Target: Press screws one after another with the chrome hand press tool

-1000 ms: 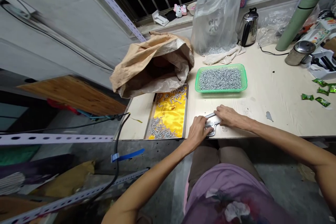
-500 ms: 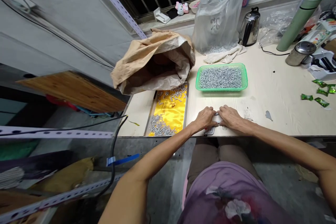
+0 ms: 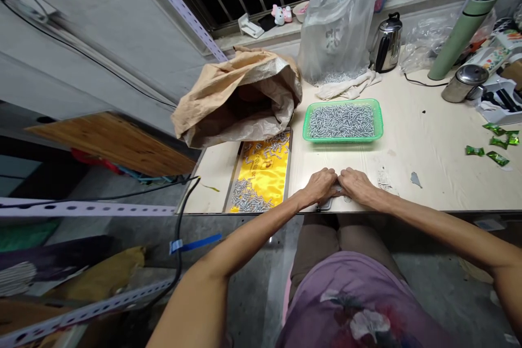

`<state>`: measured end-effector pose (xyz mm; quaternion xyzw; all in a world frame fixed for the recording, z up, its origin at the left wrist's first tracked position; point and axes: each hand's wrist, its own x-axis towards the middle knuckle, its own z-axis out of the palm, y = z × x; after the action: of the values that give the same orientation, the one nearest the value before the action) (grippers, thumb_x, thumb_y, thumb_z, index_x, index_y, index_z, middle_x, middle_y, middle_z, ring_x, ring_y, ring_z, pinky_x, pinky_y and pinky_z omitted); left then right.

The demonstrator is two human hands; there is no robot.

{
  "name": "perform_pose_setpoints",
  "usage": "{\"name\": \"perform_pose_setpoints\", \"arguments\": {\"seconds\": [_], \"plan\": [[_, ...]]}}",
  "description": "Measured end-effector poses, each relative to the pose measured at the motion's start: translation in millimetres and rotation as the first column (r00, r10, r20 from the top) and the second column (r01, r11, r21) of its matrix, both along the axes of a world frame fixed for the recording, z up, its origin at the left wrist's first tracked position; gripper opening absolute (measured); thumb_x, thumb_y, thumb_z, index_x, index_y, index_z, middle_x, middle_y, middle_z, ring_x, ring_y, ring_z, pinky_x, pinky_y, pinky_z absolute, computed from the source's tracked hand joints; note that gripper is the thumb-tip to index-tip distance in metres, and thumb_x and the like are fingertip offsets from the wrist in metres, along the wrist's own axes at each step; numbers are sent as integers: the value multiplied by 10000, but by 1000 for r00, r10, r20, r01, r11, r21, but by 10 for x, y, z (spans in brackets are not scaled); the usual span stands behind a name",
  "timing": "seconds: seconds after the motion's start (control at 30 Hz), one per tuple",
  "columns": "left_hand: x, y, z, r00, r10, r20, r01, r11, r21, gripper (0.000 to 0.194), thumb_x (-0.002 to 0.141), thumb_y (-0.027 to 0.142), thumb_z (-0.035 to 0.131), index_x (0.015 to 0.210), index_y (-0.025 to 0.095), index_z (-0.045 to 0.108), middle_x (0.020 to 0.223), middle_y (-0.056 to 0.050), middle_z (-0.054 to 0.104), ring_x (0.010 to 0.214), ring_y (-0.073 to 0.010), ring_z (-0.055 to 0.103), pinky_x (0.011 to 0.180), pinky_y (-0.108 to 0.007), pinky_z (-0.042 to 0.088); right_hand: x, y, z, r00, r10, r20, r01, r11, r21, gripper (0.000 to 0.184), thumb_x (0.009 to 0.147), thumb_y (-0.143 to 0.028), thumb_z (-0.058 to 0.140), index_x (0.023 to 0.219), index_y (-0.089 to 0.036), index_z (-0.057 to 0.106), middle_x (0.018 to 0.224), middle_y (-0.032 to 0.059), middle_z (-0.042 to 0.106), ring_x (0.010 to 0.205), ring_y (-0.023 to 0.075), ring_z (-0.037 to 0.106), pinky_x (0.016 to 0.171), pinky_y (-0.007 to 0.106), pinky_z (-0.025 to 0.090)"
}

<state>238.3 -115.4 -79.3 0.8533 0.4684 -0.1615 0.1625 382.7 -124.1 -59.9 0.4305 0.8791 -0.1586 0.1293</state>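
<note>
Near the table's front edge, my left hand and my right hand are side by side, fingertips almost touching. The fingers of both are curled inward and closed. Whatever they pinch is hidden beneath them. Below my left hand a small flat grey piece shows at the table edge, too covered to name. Just beyond my hands stands a green plastic basket full of small silvery metal pins. To the left, a shallow tray has a yellow cloth in it, with more loose pins on top.
An open brown paper sack leans over the tray's far end. Behind the basket are a cloth rag, a clear plastic bag and a steel kettle. On the right are a green flask, a steel cup and green-wrapped sweets.
My fingers have curled in and lowered slightly, and the pale piece that showed between my hands is now mostly covered. The view has shifted very slightly.
</note>
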Motion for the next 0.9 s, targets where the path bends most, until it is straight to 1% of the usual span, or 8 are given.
{"name": "perform_pose_setpoints", "arguments": {"seconds": [0.3,0.4,0.5,0.53,0.6,0.67,0.73,0.9], "plan": [[-14,38,-51,997,39,74,-36,998,-45,290,816,455,638,870,170,652,964,-88,634,983,-258,576,792,-313,468,22,-31,-129,999,-20,-45,19,1000,-24,225,930,-300,498,1012,-135,628,962,127,641,939,234,570,708,295,385],[-31,19,-48,991,105,83,-104,994,-19,351,772,438,689,997,170,649,1024,-99,621,1021,-272,567,826,-337,481,80,36,-185,992,6,-125,0,999,48,289,879,-350,581,1053,-121,610,1004,135,610,958,241,532,768,308,394],[-131,-73,-4,964,179,197,-188,982,23,621,697,405,762,1239,194,546,1175,-102,580,1122,-264,530,902,-339,469,213,194,-253,970,75,-229,-69,997,33,523,772,-484,681,1126,-113,579,1029,129,577,945,245,505,788,324,400],[-182,-122,21,946,220,236,-236,971,40,654,695,398,763,1270,198,523,1201,-101,570,1141,-255,524,921,-333,459,264,252,-273,960,91,-265,-91,996,12,552,769,-510,672,1143,-117,572,1025,122,571,933,241,503,781,323,400],[-290,-237,76,903,345,255,-371,927,58,488,763,408,697,1185,187,590,1167,-100,592,1102,-237,556,904,-315,457,352,347,-300,944,86,-320,-87,996,12,479,830,-477,609,1153,-125,575,1023,115,567,925,233,501,778,320,394],[-379,-353,119,849,500,172,-513,858,34,303,833,433,598,957,169,681,1030,-98,647,978,-226,612,810,-299,467,393,390,-308,945,38,-325,-24,999,49,351,876,-368,566,1128,-126,598,1024,118,570,931,230,497,788,319,382],[-424,-440,129,795,605,41,-604,796,-45,332,826,475,576,776,168,692,882,-87,681,865,-219,640,704,-277,451,372,379,-302,956,-2,-292,25,997,75,264,872,-277,568,1079,-126,629,1014,119,580,932,227,493,790,312,372],[-382,-463,59,742,665,-85,-667,719,-197,305,753,466,610,732,177,703,750,-61,700,792,-209,657,595,-245,394,177,299,-264,980,-7,-198,32,992,124,179,896,-197,521,994,-143,660,1001,105,608,956,215,497,790,303,351]]}}
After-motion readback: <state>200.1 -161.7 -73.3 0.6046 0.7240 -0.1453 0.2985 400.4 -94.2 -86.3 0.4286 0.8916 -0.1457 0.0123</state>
